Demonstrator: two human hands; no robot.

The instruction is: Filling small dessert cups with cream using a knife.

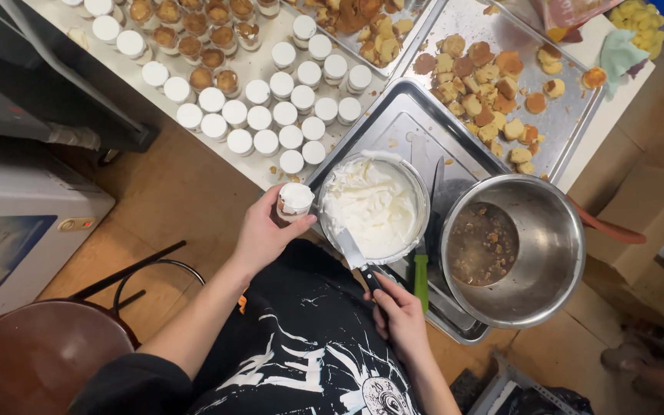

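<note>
My left hand (264, 230) holds a small cup (295, 201) topped with white cream, just left of a round bowl of whipped cream (375, 206). My right hand (399, 313) grips the dark handle of a flat spatula (351, 250) whose blade rests against the near rim of the cream bowl. The bowl stands on a metal tray (408, 123).
A steel bowl (535, 253) with brown crumbly mix sits right of the cream bowl. A green-handled knife (422, 270) lies between them. Several cream-topped and unfilled cups (270, 115) cover the white counter. Another tray (570, 100) holds cake pieces. A round stool (40, 353) stands lower left.
</note>
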